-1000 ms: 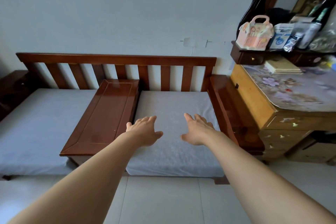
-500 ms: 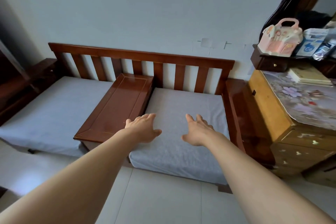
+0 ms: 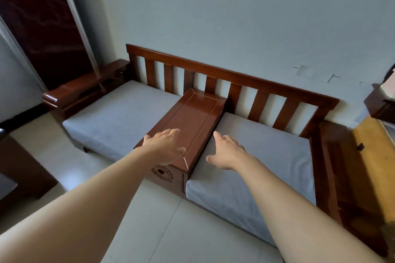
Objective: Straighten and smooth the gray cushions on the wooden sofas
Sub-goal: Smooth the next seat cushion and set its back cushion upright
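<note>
A wooden sofa with a slatted back [image 3: 233,79] holds two gray cushions split by a wooden centre console [image 3: 192,117]. The left gray cushion [image 3: 119,115] lies flat. The right gray cushion [image 3: 269,160] lies flat too, its front edge overhanging the seat. My left hand [image 3: 164,147] hovers with fingers spread over the console's front end. My right hand [image 3: 227,151] reaches over the right cushion's left edge, fingers straight. Neither hand holds anything; whether they touch the surfaces is unclear.
A dark door [image 3: 42,23] stands at the back left beside the sofa's left armrest [image 3: 70,92]. A yellow wooden cabinet [image 3: 374,164] and a dark shelf [image 3: 382,102] crowd the right side. Pale floor tiles [image 3: 166,226] lie in front. Dark furniture [image 3: 19,166] sits at the left.
The view has swung left and closer, so the sofa sits further right. My left hand has gone from over the right cushion to over the centre console. My right hand stays over the right cushion.
</note>
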The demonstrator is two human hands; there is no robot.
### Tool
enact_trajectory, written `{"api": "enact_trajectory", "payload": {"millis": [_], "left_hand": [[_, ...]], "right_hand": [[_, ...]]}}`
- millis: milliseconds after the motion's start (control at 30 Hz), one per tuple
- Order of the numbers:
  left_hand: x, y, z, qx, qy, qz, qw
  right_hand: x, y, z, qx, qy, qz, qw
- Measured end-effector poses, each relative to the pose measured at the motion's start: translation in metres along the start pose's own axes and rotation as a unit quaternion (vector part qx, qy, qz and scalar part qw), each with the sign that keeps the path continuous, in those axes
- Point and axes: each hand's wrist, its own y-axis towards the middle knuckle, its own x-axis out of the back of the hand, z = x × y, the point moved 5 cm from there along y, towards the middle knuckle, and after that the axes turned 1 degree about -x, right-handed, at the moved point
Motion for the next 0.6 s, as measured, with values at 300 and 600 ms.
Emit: {"api": "enact_trajectory", "payload": {"millis": [300, 600], "left_hand": [[0.062, 0.002, 0.187, 0.041, 0.008, -0.013, 0.999], [0.099, 0.028, 0.331, 0.074, 0.005, -0.013, 0.997]], "right_hand": [[-0.018, 0.045, 0.197, 0.046, 0.005, 0.007, 0.999], [-0.030, 0.107, 0.327, 0.064, -0.025, 0.016, 0.997]]}}
